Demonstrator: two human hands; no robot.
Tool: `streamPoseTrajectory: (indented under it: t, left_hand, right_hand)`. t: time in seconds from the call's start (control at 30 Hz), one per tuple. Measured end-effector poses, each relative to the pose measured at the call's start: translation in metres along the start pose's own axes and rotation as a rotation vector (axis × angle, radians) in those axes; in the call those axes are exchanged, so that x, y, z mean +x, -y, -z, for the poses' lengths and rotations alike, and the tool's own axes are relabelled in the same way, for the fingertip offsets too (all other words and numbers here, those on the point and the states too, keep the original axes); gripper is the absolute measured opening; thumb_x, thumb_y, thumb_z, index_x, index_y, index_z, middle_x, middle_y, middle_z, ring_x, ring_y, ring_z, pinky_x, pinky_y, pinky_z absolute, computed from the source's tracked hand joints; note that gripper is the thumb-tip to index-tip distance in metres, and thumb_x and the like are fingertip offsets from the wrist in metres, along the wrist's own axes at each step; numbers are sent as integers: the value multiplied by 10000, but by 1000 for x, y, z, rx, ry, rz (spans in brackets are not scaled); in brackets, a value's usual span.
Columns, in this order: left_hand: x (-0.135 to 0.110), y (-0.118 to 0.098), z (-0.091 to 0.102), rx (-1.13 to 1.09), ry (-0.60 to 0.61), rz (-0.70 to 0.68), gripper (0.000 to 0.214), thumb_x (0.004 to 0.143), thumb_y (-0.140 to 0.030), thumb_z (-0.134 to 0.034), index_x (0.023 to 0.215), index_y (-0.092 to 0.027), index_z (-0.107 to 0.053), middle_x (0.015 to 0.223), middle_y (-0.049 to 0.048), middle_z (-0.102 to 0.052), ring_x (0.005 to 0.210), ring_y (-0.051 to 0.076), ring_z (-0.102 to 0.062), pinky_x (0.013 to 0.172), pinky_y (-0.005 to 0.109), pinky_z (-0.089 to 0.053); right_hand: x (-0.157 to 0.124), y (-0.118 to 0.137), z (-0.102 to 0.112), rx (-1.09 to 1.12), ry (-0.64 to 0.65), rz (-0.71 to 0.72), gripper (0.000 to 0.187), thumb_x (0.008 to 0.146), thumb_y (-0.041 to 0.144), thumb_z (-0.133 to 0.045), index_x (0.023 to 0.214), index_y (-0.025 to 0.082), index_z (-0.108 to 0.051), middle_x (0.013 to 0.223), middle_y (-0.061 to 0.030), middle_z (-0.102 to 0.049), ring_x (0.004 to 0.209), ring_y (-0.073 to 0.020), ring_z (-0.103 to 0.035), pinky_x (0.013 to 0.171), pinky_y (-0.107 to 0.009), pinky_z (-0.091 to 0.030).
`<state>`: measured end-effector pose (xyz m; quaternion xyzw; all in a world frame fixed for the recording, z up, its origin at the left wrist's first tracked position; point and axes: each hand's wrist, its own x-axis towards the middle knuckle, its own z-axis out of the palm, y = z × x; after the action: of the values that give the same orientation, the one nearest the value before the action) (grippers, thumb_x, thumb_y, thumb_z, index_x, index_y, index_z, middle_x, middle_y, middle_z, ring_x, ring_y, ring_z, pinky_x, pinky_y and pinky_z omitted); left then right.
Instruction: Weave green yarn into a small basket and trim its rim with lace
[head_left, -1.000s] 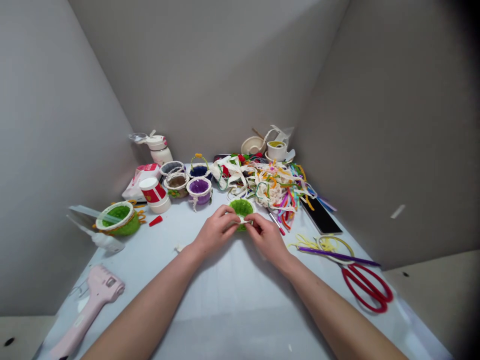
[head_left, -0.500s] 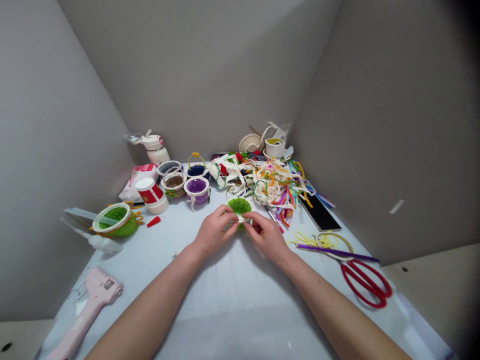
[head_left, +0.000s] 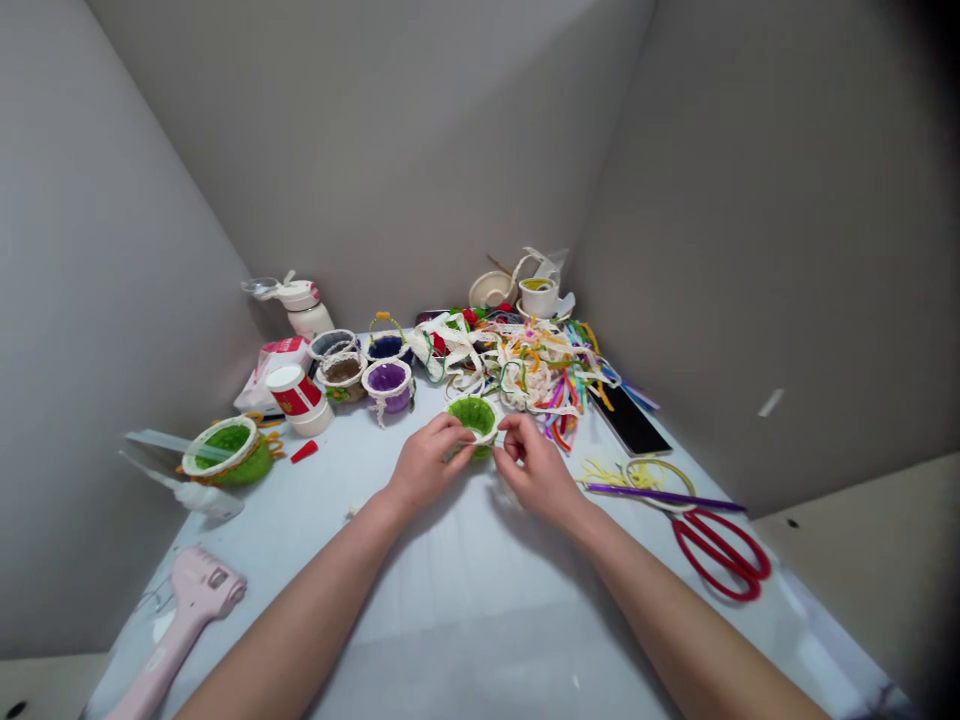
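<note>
Hands: left (head_left: 424,468), right (head_left: 534,468), pinch one green cup (head_left: 472,417).

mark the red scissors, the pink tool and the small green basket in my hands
red scissors (head_left: 684,532), head view, where the handles meet
pink tool (head_left: 196,590), head view, its top end
small green basket (head_left: 471,412), head view, its inside

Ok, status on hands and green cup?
Left hand grips green cup. Right hand pinches white trim at its rim. Ribbon pile close behind, scissors off right.

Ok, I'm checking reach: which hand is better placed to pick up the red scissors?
Right, probably: the red scissors lie nearer the right hand, while the left hand holds the green basket.
</note>
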<state>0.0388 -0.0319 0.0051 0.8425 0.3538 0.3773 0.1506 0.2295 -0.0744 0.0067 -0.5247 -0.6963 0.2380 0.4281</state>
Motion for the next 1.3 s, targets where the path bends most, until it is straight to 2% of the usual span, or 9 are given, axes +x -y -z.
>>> streamPoseTrajectory:
  t: [0.17, 0.37, 0.53, 0.77, 1.3]
  left_hand:
    - [0, -2, -2, 8, -6, 30, 94, 873, -234, -613, 917, -200, -689, 899, 36, -618, 829, 149, -612, 742, 265, -489]
    - [-1, 2, -5, -18, -14, 42, 103, 861, -181, -599, 924, -185, -680, 900, 37, -606, 850, 152, -606, 762, 275, -486]
    - [-2, 4, -3, -56, -7, 42, 134, 854, -155, -587, 942, -184, -684, 925, 41, -594, 863, 148, -603, 763, 267, -495]
    - [-2, 6, -3, -97, -31, 52, 117, 856, -163, -589, 922, -186, -683, 916, 45, -619, 873, 159, -613, 785, 281, -497]
    - [1, 5, -2, -116, -39, 65, 90, 847, -190, -615, 877, -174, -699, 877, 49, -629, 825, 155, -617, 753, 275, -495]
  right_hand:
    - [-8, 8, 12, 30, -26, -2, 110, 896, 218, -435, 980, 193, -501, 760, 4, -558, 656, -137, -520, 619, -248, -410]
    - [-7, 11, 15, 39, -63, 38, 139, 922, 215, -456, 934, 192, -592, 818, -27, -628, 744, -158, -577, 694, -269, -438]
    - [-8, 4, 5, -28, -116, 105, 175, 923, 192, -486, 917, 198, -661, 925, -59, -583, 856, -177, -570, 765, -292, -453]
    - [-9, -5, -7, -73, -84, 157, 198, 944, 217, -497, 972, 218, -693, 853, -56, -574, 808, -191, -572, 739, -318, -472]
    - [-6, -7, -10, -157, -102, 173, 193, 939, 206, -516, 977, 205, -706, 837, -60, -572, 803, -197, -559, 716, -312, -456]
